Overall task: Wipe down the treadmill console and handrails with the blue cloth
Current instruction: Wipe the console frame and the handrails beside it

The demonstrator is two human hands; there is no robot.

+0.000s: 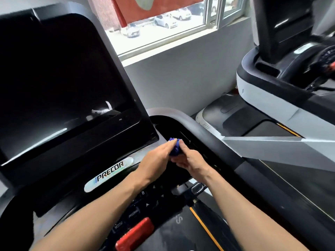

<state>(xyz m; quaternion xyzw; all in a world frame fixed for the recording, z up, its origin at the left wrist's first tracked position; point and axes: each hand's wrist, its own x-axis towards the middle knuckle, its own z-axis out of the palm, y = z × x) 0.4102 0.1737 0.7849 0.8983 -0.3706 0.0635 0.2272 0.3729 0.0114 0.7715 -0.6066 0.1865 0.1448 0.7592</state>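
We see both hands meeting over the right side of the treadmill console (108, 178), with the blue cloth (175, 146) bunched into a small wad between them. The left hand (156, 159) reaches in with its fingers stretched forward along the cloth's left side, pressing against it, while the right hand (188, 160) curls its fingers around the cloth from the right and below, so the wad is gripped there. Only a little of the cloth shows, poking out above the fingertips. The hands and cloth sit just above a dark recessed tray (174, 127) at the console's right end, close beside the lower right corner of the big dark screen (59, 84); we cannot tell whether the cloth touches the tray. A curved grey handrail (197, 127) wraps around the tray's far edge. Under the left forearm we see the silver brand badge (108, 175), a keypad (150, 200) with numbers and arrows, and a red stop button (135, 234) near the bottom edge. Beyond the right forearm lies the walking belt (181, 232) with its orange stripe. Another treadmill (272, 98) stands to the right, and a window (163, 24) looks out on parked cars.
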